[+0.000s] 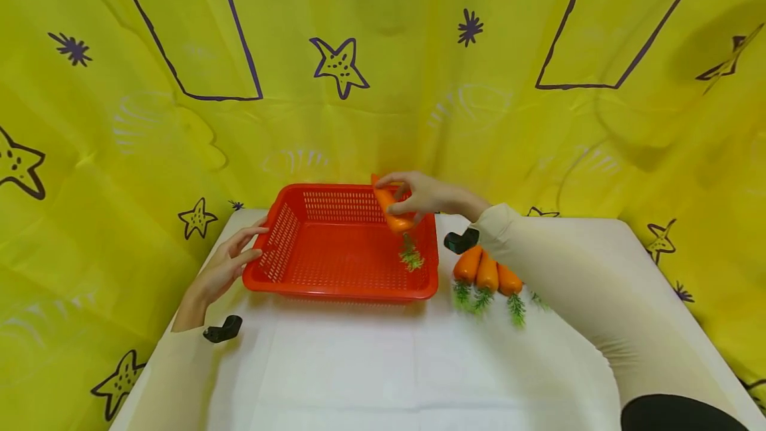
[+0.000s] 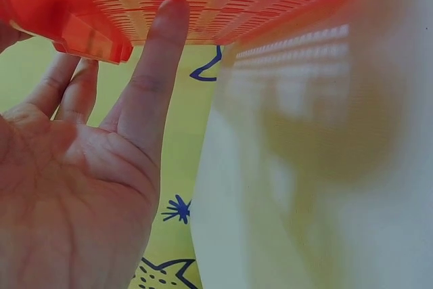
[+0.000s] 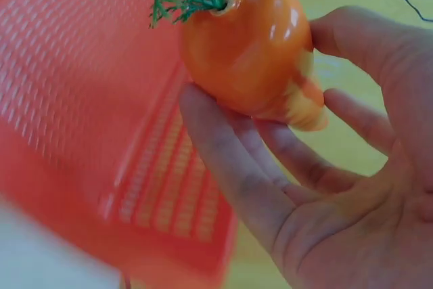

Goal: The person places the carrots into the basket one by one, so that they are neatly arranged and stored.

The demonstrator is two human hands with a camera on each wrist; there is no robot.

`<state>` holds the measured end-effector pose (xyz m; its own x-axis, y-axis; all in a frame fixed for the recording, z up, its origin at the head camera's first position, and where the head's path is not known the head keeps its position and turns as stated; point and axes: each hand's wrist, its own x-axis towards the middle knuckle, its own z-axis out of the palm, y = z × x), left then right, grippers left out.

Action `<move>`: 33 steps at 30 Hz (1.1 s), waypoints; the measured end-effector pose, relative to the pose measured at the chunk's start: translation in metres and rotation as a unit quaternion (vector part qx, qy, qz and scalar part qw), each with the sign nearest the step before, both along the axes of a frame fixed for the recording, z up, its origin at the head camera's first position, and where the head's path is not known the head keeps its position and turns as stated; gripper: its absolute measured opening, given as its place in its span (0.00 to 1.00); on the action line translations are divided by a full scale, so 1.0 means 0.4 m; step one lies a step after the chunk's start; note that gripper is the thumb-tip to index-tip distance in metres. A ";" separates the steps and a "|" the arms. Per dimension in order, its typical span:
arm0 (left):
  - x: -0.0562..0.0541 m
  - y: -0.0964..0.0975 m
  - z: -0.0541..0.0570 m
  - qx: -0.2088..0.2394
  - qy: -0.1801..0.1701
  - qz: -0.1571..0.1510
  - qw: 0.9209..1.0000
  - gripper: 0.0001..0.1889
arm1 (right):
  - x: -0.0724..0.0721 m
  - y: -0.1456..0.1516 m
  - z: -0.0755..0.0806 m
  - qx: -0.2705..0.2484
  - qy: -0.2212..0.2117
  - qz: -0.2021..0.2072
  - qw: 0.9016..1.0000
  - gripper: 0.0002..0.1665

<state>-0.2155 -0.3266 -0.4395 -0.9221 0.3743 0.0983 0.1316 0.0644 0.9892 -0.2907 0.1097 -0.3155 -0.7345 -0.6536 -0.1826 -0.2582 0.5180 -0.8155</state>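
A red plastic basket point(image 1: 347, 292) with slotted walls stands on the white table. My left hand point(image 1: 223, 270) holds its left rim; in the left wrist view the thumb point(image 2: 157, 76) lies against the outer wall, and the ends of other fingers are hidden behind the rim. Over the basket's right side, my right hand point(image 1: 421, 193) pinches an orange carrot point(image 1: 385, 203) between thumb and fingers. The carrot's thick end and green leaves point(image 1: 410, 255) point down and toward me. In the right wrist view the carrot point(image 3: 247, 45) sits between the fingertips.
Several more carrots point(image 1: 486, 274) with leafy tops lie side by side right of the basket, partly hidden by my right forearm. A yellow curtain point(image 1: 389, 118) with dark star drawings hangs behind the white table point(image 1: 341, 364).
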 end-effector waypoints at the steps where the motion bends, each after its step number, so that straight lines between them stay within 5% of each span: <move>1: 0.000 -0.002 -0.001 -0.003 0.001 0.001 1.000 0.23 | -0.006 -0.025 -0.011 -0.003 0.000 0.003 1.000 0.35; 17: -0.004 -0.010 -0.007 -0.001 0.008 -0.004 1.000 0.22 | -0.050 -0.351 -0.154 -0.015 -0.079 -0.008 0.997 0.35; 26: -0.007 -0.004 -0.008 0.005 0.007 -0.007 1.000 0.23 | -0.065 -0.422 -0.241 -0.034 -0.146 -0.040 0.988 0.36; 33: -0.009 -0.009 -0.012 0.005 0.012 -0.006 1.000 0.23 | -0.076 -0.442 -0.266 -0.057 -0.197 -0.063 0.977 0.37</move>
<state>-0.2192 -0.3303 -0.4441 -0.9144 0.3852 0.1245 0.1568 0.0536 0.9862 -0.3213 -0.0671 -0.4221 -0.6981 -0.5951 -0.3982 0.1470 0.4252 -0.8931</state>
